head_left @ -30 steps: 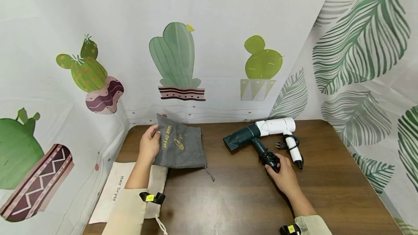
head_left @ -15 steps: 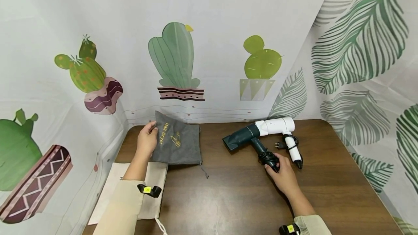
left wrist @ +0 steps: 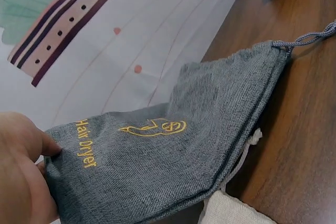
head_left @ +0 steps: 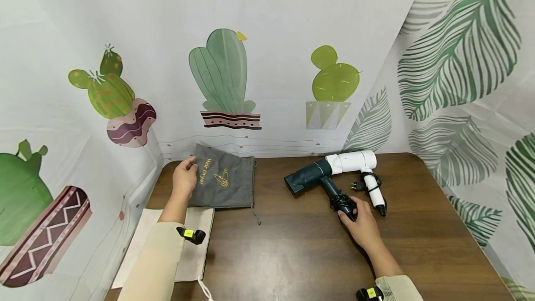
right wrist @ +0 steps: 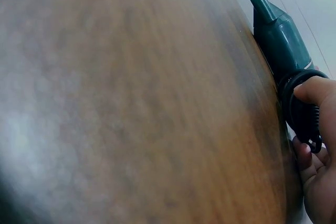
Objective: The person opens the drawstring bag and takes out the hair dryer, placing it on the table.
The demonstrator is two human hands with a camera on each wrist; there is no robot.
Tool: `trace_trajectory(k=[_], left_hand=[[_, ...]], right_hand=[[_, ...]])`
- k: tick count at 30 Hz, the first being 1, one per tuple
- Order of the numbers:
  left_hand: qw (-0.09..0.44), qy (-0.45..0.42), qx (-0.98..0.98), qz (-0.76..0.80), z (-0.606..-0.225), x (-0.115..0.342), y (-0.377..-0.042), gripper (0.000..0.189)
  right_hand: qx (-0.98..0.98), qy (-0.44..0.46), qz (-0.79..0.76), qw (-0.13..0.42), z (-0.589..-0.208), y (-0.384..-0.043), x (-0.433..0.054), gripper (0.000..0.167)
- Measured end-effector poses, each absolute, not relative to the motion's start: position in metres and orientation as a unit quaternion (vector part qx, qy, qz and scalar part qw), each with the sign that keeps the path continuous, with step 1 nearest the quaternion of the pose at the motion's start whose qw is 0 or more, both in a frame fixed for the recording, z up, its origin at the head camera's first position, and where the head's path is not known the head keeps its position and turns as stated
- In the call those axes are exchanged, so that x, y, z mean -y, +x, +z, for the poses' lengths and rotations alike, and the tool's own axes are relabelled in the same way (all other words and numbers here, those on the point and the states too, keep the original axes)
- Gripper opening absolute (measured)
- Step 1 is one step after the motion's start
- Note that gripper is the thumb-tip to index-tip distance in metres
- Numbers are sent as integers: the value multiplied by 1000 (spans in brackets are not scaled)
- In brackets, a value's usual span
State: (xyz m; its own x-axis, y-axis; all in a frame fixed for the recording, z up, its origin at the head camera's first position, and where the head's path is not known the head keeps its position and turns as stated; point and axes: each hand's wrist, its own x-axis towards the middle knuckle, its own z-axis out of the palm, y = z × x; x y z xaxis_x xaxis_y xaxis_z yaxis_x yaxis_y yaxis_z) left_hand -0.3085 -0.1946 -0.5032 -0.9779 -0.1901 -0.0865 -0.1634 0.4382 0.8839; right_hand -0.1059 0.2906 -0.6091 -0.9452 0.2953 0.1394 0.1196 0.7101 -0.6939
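My left hand (head_left: 184, 180) pinches the left edge of a grey drawstring bag (head_left: 238, 182) with yellow "Hair Dryer" lettering and a dryer picture. In the left wrist view the bag (left wrist: 157, 166) slopes down from the thumb and fingers, its braided cord (left wrist: 310, 38) trailing at the far corner. On the right, my right hand (head_left: 362, 224) grips the handle end of a dark green hair dryer (head_left: 309, 175), where its black cord is wound. The right wrist view has the thumb on the coiled cord (right wrist: 299, 103), with the green nozzle (right wrist: 265, 9) beyond.
A white hair dryer (head_left: 353, 160) with its cord wrapped round the handle lies behind the green one. Under my left forearm is a cream drawstring bag (head_left: 194, 245). The brown table (head_left: 267, 254) meets a cactus-print cloth (head_left: 276, 82) at its back edge.
My left hand has moved slightly left and away from me, drawing the grey bag with it over the table's back left. The right hand and both dryers have stayed in place.
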Motion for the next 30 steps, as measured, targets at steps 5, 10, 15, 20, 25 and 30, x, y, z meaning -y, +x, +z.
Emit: trace_trajectory(k=[5,10,15,20,25,30], left_hand=[[29,124,850,-511,-512,201,-313,43],[56,134,856,-496,-518,207,-317,41],[58,153,846,-507,-521,211,-321,41],[61,169,849,-497,-528,215,-327,41],[59,165,875,-452,-536,218,-329,42],[48,152,898,-410,-542,220,-325,46]], right_hand=[[917,-113,364,117,-610,-106,-291,63],[917,-116,366,107,-611,-107,-292,63],[917,-116,365,113,-612,-107,-292,63],[917,-115,365,115,-613,-107,-292,63],[917,-115,366,110,-613,-107,-293,64],[916,-114,369,110,-612,-107,-293,64]])
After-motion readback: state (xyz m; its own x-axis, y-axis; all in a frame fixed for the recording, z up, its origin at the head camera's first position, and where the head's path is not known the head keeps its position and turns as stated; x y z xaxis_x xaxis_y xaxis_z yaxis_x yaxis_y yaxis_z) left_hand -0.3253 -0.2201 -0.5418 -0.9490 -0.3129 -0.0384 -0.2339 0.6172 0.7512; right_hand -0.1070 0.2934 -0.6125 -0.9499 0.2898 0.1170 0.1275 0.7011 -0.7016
